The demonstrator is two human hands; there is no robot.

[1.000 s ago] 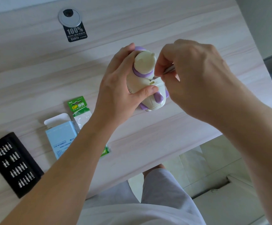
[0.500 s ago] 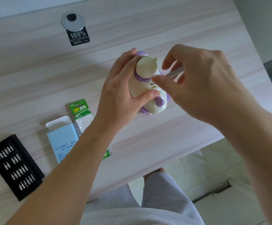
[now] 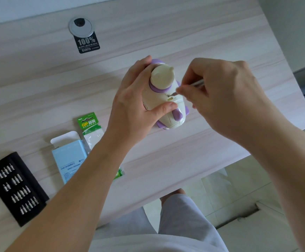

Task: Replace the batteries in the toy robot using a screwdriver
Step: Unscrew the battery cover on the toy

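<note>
gripping the toy robot (image 3: 163, 95), left hand (image 3: 135, 110) curls round it; right hand (image 3: 220, 99) pinches the screwdriver (image 3: 195, 84).

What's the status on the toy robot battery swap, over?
Left hand grips toy robot. Right hand pinches screwdriver, tip at the back-panel screw. Battery pack lies left, out of the way.
</note>
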